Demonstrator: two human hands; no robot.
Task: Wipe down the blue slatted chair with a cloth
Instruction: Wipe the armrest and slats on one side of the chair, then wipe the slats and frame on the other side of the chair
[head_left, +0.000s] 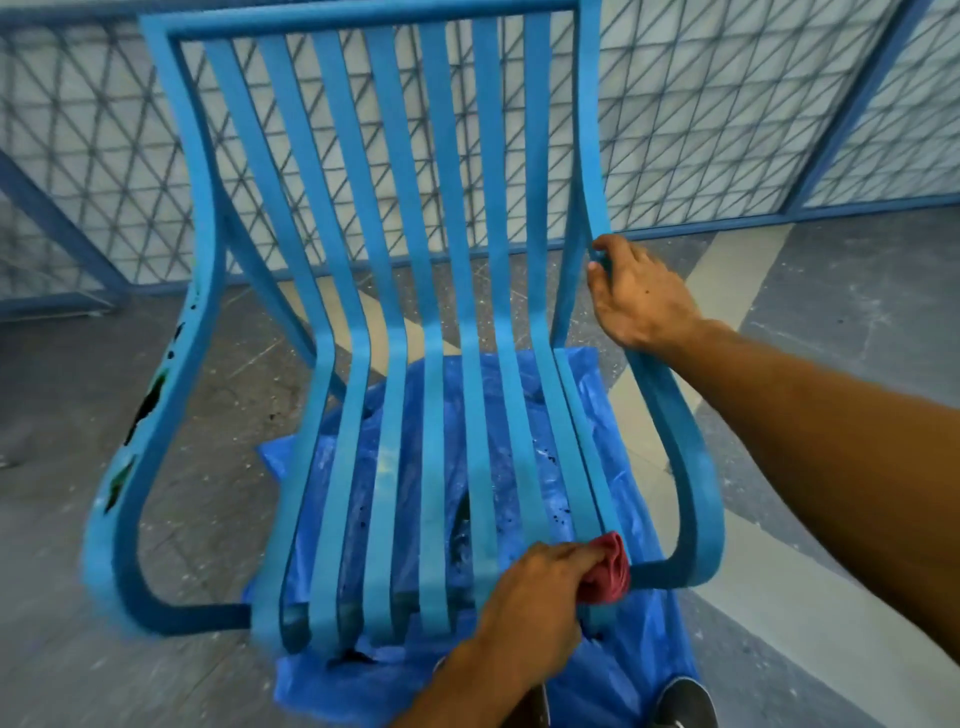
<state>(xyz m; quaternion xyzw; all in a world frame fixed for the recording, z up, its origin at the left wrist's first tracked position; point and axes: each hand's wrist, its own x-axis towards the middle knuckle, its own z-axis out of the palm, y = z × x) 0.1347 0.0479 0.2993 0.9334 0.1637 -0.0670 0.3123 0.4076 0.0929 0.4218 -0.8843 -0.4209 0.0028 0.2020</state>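
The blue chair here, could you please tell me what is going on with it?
A person is wiping the blue slatted chair. Their left hand grips a red cloth against the front ends of the seat slats, near the right side. Their right hand holds the armrest there. A blue plastic sheet lies on the floor underneath.

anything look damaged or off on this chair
Yes: the chair has chipped paint along the armrest on the picture's left, dark and green patches breaking the blue. Dark specks also dot the blue plastic sheet beneath the seat.
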